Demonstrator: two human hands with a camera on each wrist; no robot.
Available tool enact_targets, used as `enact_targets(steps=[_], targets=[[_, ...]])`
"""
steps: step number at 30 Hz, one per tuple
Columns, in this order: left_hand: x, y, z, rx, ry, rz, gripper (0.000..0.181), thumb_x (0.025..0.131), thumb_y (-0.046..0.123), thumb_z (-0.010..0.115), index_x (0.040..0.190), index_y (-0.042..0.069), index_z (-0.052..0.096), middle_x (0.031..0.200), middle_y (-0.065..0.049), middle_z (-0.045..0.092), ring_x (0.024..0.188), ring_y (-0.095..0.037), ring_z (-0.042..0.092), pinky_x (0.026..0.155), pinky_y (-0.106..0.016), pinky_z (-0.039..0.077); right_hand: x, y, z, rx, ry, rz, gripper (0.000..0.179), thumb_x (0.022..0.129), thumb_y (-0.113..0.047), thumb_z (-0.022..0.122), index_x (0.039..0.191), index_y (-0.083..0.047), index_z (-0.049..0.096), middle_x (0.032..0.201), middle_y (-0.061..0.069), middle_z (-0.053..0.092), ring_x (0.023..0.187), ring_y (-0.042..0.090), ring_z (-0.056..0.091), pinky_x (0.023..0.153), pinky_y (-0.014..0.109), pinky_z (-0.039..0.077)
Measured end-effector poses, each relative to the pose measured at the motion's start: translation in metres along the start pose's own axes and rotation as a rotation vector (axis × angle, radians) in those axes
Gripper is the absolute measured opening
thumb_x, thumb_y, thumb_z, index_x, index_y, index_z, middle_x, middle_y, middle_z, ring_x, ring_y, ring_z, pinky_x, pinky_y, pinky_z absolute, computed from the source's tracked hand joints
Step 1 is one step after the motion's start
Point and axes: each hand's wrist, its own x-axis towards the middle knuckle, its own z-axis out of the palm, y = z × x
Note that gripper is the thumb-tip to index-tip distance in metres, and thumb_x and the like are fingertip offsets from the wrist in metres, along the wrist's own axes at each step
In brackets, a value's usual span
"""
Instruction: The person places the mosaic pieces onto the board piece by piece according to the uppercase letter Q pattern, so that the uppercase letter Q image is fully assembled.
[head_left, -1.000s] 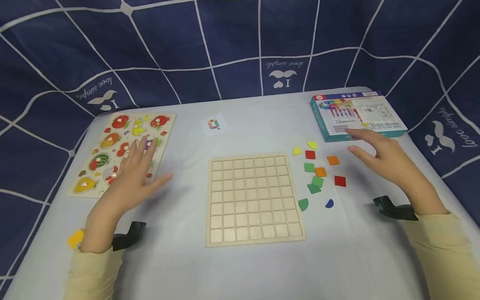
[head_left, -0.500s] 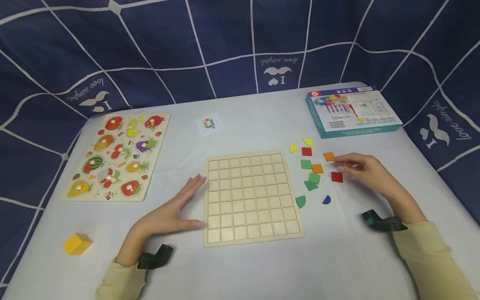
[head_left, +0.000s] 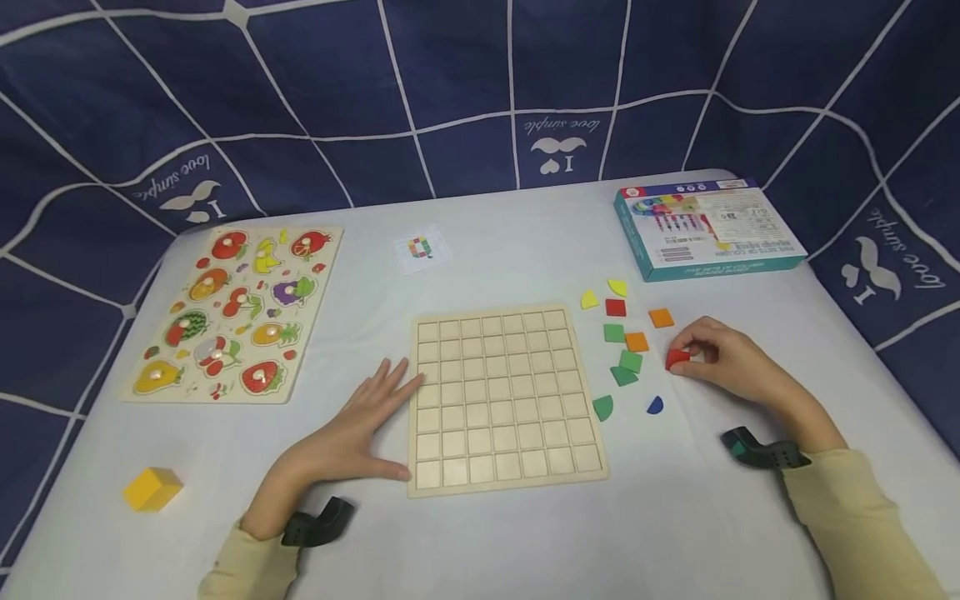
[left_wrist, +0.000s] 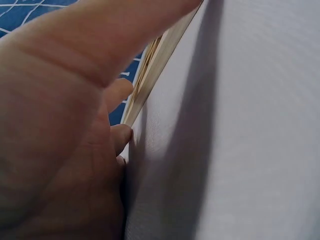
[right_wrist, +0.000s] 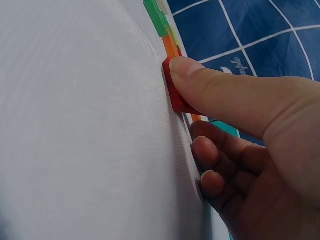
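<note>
My right hand pinches a red square tile between thumb and fingers, right of the loose tiles; in the right wrist view the thumb lies on this red tile, which is tilted on one edge. With fingers spread, my left hand touches the left edge of a wooden grid board of square recesses. The left wrist view shows the thumb and fingertips at the board's side. Around the right hand lie an orange tile, a green tile and a blue half-round tile.
A fruit puzzle board lies at the left, with a yellow block in front of it. Behind the grid board is a small pattern card. A flat box stands at the back right.
My left hand has moved from over the fruit puzzle to the grid board's left edge. My right hand came down from near the box and took hold of the red tile, tilting it up.
</note>
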Motion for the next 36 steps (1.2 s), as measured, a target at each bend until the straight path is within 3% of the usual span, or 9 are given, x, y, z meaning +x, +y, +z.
enact_targets(steps=[8,15,22,26,30,36], targets=[[-0.001,0.000,0.000,0.010,-0.001,-0.015,0.116,0.060,0.059,0.078,0.151,0.019,0.019,0.155,-0.011,0.000,0.139,-0.029,-0.011,0.109,-0.049,-0.002,0.004,-0.003,0.002,-0.007,0.022,-0.002,0.014,0.082,-0.011,0.073,0.094,-0.008,0.067,0.078,0.001,0.057,0.075,0.021,0.048,0.062,0.017,0.040],[-0.004,-0.001,0.001,0.028,0.007,-0.029,0.116,0.060,0.062,0.077,0.151,0.020,0.019,0.155,-0.011,0.000,0.139,-0.029,-0.011,0.109,-0.047,-0.002,0.008,-0.008,0.004,0.077,0.023,0.000,0.020,0.086,-0.006,0.068,0.105,0.000,0.066,0.092,0.009,0.066,0.078,0.020,0.059,0.070,0.009,0.045],[0.000,-0.002,0.002,0.015,0.001,-0.014,0.115,0.060,0.061,0.077,0.151,0.020,0.020,0.156,-0.010,0.001,0.139,-0.028,-0.011,0.109,-0.049,-0.001,0.011,-0.016,0.004,0.228,0.036,0.030,0.025,0.088,0.000,0.063,0.112,0.006,0.061,0.101,0.019,0.064,0.080,0.013,0.065,0.072,0.014,0.049],[0.000,-0.002,0.001,0.013,-0.004,-0.018,0.115,0.060,0.062,0.077,0.151,0.019,0.020,0.155,-0.010,0.001,0.139,-0.029,-0.012,0.108,-0.050,-0.001,0.020,-0.030,0.004,0.357,0.029,0.046,0.029,0.090,-0.002,0.061,0.117,0.008,0.057,0.106,0.023,0.063,0.083,0.013,0.066,0.072,0.020,0.051],[0.000,-0.001,0.000,0.009,-0.003,-0.018,0.116,0.059,0.061,0.077,0.151,0.018,0.020,0.155,-0.010,0.001,0.139,-0.029,-0.012,0.108,-0.049,-0.001,0.037,-0.055,0.008,0.432,0.027,0.020,0.028,0.092,-0.005,0.059,0.117,0.008,0.057,0.101,0.022,0.065,0.081,0.016,0.067,0.073,0.023,0.052],[0.001,0.000,0.000,0.017,-0.005,-0.019,0.116,0.059,0.061,0.078,0.151,0.018,0.021,0.155,-0.010,0.001,0.139,-0.029,-0.012,0.109,-0.049,-0.001,0.073,-0.101,0.036,0.579,-0.041,-0.013,0.022,0.092,-0.005,0.059,0.110,0.008,0.060,0.093,0.019,0.066,0.081,0.026,0.066,0.073,0.033,0.053]])
